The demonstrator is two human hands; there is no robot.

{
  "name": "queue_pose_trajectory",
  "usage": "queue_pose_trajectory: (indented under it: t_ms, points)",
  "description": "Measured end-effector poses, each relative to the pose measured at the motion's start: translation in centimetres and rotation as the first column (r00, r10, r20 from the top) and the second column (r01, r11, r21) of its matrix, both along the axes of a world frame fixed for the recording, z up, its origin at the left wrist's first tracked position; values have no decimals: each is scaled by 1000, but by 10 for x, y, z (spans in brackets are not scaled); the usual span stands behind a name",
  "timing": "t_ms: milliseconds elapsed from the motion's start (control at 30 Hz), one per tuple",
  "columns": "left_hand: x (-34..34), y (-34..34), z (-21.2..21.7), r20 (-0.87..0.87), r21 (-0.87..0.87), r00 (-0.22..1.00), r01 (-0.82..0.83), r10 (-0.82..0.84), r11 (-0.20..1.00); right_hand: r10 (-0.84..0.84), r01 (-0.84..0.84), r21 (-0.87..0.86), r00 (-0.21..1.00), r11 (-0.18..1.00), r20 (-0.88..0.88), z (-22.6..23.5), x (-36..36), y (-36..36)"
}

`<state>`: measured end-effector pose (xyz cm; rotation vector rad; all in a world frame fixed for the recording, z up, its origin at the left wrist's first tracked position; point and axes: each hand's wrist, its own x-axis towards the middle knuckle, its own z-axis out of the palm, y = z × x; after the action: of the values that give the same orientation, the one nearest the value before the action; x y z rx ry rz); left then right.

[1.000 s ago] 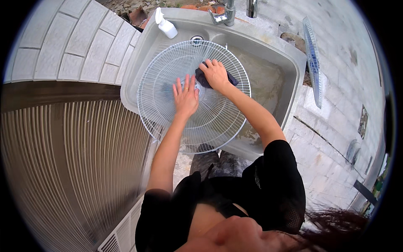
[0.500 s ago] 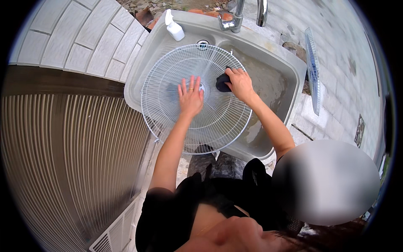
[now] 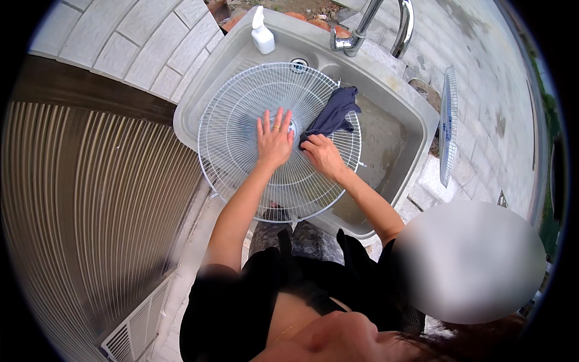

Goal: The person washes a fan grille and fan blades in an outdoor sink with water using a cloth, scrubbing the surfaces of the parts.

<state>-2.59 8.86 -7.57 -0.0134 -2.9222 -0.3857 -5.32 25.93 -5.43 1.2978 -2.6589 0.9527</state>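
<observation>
A round white wire fan grille (image 3: 235,130) lies across a grey outdoor sink (image 3: 398,114). My left hand (image 3: 274,140) presses flat on the grille's centre hub, fingers spread, a ring on one finger. My right hand (image 3: 324,155) grips one end of a dark blue cloth (image 3: 335,111) and holds it against the wires just right of the hub. The rest of the cloth trails up toward the grille's far right rim.
A white spray bottle (image 3: 262,33) stands on the sink's far left corner, and a chrome tap (image 3: 386,24) rises at the back. A second fan grille (image 3: 446,123) leans on edge right of the sink. Ribbed metal sheeting (image 3: 90,211) runs along my left.
My right hand has slid the cloth from the grille's upper right toward the hub, and the cloth now trails out longer. My left hand has stayed on the centre.
</observation>
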Motion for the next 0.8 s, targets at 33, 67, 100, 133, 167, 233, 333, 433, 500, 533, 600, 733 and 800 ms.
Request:
queue_pose_trajectory:
  t_ms: [33,67,100,133,167,233,333,433,500,533,600,733,800]
  points:
    - [1,1,-1,0,0,1000,7,-7,1000,8,-9,-20,1000,1000,-21,-5,-4,-4]
    - [1,1,-1,4,-2,1000,12,-12,1000,-38,37,-37,999,999,-35,-10,-14,-11]
    - [0,0,0,5,-5,1000,17,-17,1000,-85,82,-55,995,995,-52,-15,-32,-19]
    - [1,1,0,8,-7,1000,20,-20,1000,-129,124,-72,990,990,-65,-19,-44,-24]
    - [2,2,-1,18,0,1000,24,-24,1000,-159,153,-68,983,986,-95,-22,-52,-27]
    - [-1,-1,1,25,5,999,21,-21,1000,-206,197,-73,965,978,-164,-22,-66,-37]
    - [-1,-3,-1,10,-7,1000,18,-18,1000,-137,135,-27,987,990,-89,-17,-28,-16]
    - [1,0,-1,-11,5,1000,0,0,1000,-63,55,-47,976,997,-210,-13,5,3]
    - [0,1,-2,-30,2,1000,-2,2,1000,-37,44,21,965,999,-260,-8,-19,3]
    - [0,1,-2,-37,-3,999,0,0,1000,-26,42,51,959,998,-281,-5,-34,0]
    - [-1,2,2,-22,8,1000,15,-14,1000,-11,10,-3,961,1000,-276,-6,-45,-4]
    - [1,0,-3,-47,-1,999,10,-10,1000,96,-95,13,978,995,-184,-4,-13,4]
    - [-1,0,-3,-50,-10,999,8,-9,1000,176,-176,21,969,984,-171,-4,10,9]
